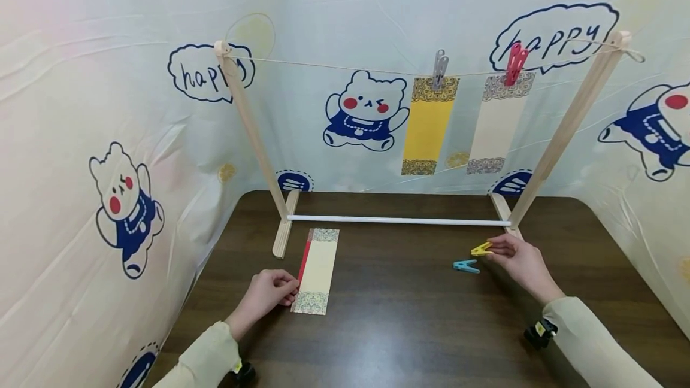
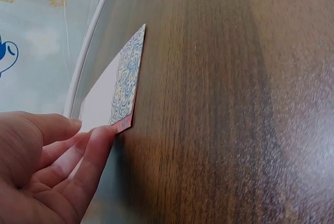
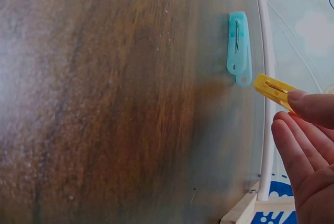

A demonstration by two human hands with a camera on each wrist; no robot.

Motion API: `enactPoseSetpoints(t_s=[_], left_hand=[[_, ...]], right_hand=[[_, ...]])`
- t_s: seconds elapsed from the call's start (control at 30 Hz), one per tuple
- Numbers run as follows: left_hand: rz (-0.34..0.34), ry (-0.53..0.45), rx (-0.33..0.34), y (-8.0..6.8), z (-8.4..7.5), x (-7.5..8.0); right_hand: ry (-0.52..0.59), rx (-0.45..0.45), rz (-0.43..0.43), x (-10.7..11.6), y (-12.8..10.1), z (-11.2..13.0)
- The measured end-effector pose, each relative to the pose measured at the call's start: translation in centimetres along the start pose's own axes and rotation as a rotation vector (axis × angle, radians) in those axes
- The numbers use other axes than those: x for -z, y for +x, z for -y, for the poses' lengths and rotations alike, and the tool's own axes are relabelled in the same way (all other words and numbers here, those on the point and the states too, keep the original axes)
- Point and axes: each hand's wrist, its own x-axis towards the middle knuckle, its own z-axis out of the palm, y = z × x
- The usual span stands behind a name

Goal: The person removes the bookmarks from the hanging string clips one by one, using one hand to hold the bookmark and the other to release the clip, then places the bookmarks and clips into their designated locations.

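Left hand [image 1: 268, 296] fingers [image 2: 99, 145] pinching the cream paper strip's [image 1: 317, 270] edge on the table [image 1: 399, 328] — right hand [image 1: 521, 263] fingers [image 3: 313, 106] pinching the yellow clothespin [image 1: 481, 249], blue clothespin [image 1: 466, 266] lying just beside.

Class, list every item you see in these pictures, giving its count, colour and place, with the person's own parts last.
Table: one, dark brown wood, below everything.
Wooden rack: one, pale wood with a white crossbar, at the table's back.
String: one, beige, across the rack's top.
Hanging cards: two, yellow and cream, on the string.
Pegs on string: two, grey and red, one per card.
Cards on table: cream over red, front left.
Blue peg: one, lying on the table, right.
Yellow peg: one, pinched by the right hand.
Backdrop: one, pale with bear prints, around the table.
Left hand: touches the table cards' edge.
Right hand: holds the yellow peg.
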Motion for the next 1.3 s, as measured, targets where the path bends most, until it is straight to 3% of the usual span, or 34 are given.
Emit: enactPoseSetpoints(t_s=[0.2,0.47,0.73,1.0,1.3], left_hand=[[-0.009,0.075,-0.044,0.3,-0.1,0.4],[-0.053,0.217,-0.089,1.1,-1.5,1.4],[-0.062,0.236,-0.109,1.2,-2.3,2.2],[-0.053,0.243,-0.104,1.0,-2.5,2.1],[-0.045,0.233,-0.104,1.0,-2.8,2.2]], right_hand=[[0.021,-0.007,0.004,-0.2,0.1,-0.1],[-0.003,-0.001,-0.002,-0.7,0.3,-0.6],[-0.108,0.014,0.018,-0.7,0.6,-0.8],[-0.124,-0.022,0.071,-1.1,1.3,-1.7],[-0.171,0.034,0.065,-1.4,1.3,-2.2]])
